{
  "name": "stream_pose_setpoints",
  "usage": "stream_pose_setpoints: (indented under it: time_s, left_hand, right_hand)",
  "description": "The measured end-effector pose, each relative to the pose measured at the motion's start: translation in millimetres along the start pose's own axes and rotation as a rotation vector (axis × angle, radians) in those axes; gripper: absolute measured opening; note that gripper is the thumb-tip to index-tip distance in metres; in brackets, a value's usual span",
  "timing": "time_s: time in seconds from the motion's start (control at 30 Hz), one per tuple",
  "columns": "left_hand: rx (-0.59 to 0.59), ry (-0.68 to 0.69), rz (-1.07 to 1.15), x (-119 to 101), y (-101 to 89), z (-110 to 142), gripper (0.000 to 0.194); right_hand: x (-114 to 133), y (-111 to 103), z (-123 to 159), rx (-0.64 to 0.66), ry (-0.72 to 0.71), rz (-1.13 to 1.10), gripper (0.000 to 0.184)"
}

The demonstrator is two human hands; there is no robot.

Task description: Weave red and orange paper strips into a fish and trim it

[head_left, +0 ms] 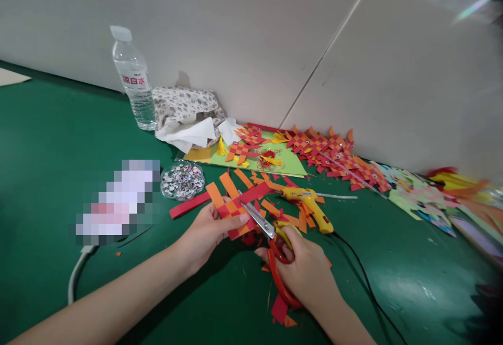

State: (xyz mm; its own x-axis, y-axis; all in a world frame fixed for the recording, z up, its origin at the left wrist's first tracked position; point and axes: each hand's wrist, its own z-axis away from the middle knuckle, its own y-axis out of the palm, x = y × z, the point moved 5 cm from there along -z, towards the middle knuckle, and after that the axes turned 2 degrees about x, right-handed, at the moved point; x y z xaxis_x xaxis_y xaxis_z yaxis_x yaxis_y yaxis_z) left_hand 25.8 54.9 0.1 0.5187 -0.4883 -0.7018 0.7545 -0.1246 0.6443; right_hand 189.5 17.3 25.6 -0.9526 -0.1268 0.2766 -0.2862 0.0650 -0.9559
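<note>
My left hand [206, 233] pinches a woven piece of red and orange paper strips [231, 206] just above the green table. My right hand [304, 266] is wrapped through the red and yellow handles of a pair of scissors [262, 223]. The scissor blades point up and left and meet the woven piece at its right edge. Paper offcuts [282, 311] lie under and around my right hand.
A yellow glue gun [310, 203] with a black cord lies just beyond the scissors. A tray of googly eyes [182, 180], a water bottle [134, 80], a cloth pouch [184, 107], and finished woven paper fish [338, 154] line the white wall.
</note>
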Motion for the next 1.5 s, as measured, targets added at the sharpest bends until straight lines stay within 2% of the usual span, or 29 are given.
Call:
stream_pose_setpoints:
  time_s: [0.23,0.4,0.53,0.67,0.83,1.07,1.27,1.37,1.5]
  left_hand:
    - [-0.009,-0.001,-0.006,-0.4,-0.5,-1.8,0.029]
    - [-0.087,0.003,-0.034,-1.6,-4.3,-2.1,0.031]
    - [-0.135,0.018,-0.048,-1.8,-8.3,-3.3,0.031]
    - [-0.148,0.025,-0.052,-0.1,-11.9,-4.7,0.037]
    - [-0.156,0.067,-0.089,-2.9,-12.1,-4.1,0.038]
    - [-0.198,0.111,-0.097,-13.3,-13.2,-3.4,0.029]
    - [-0.177,0.125,-0.084,-15.5,-20.0,-9.0,0.026]
    - [-0.146,0.139,-0.126,-14.9,-19.4,-9.6,0.030]
    - [-0.131,0.188,-0.260,-16.9,-17.5,-9.1,0.030]
  right_hand:
    - [-0.3,-1.2,0.6,0.002,0.018,-0.009,0.028]
    - [-5.1,-1.5,0.3,-0.025,0.060,-0.068,0.031]
    - [-13.6,-4.0,0.5,-0.049,0.149,-0.164,0.029]
    - [-19.5,-11.0,1.1,-0.128,0.212,-0.308,0.025]
    - [-20.1,-14.8,1.3,-0.180,0.243,-0.422,0.025]
    - [-23.5,-14.4,3.3,-0.224,0.240,-0.435,0.027]
    - [-28.0,-13.2,6.6,-0.332,0.088,-0.450,0.034]
    - [-24.4,-9.7,6.6,-0.282,0.052,-0.455,0.038]
    - [-15.9,-10.7,4.5,-0.231,0.074,-0.499,0.034]
